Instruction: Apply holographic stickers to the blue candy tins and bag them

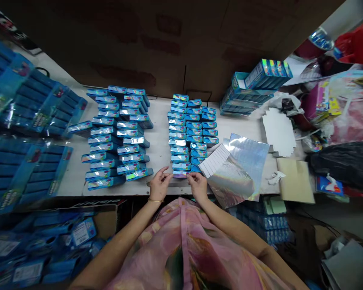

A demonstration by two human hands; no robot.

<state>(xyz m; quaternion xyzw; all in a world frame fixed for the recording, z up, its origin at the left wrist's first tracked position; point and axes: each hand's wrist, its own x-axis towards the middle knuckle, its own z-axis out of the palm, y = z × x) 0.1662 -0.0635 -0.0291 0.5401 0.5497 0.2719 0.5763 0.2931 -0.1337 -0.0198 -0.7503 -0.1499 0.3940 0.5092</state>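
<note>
The two hands work at the near edge of the white surface [161, 151]. The left hand [159, 186], with a bangle [155, 200] at its wrist, has thumb and finger nearly closed at the left end of a small purple strip [180, 175]; the right hand [199, 187] pinches its right end. The strip lies crosswise at the near end of the middle boxes [178, 150], which stand on edge in packed columns.

Below the surface at the left, a carton [104, 225] holds loose blue boxes [84, 232]. To the left of the hands, more boxes [102, 165] stand in two uneven columns, with wrapped packs [33, 104] farther left. To the right of the hands lie shiny sheets [249, 161], a white strip stack [219, 160] partly over them, a beige pad [295, 180] and, beyond it, a white stack [278, 132].

Farthest back, a blue tray [240, 94] with upright boxes [268, 74] stands near a large brown carton [169, 44].
</note>
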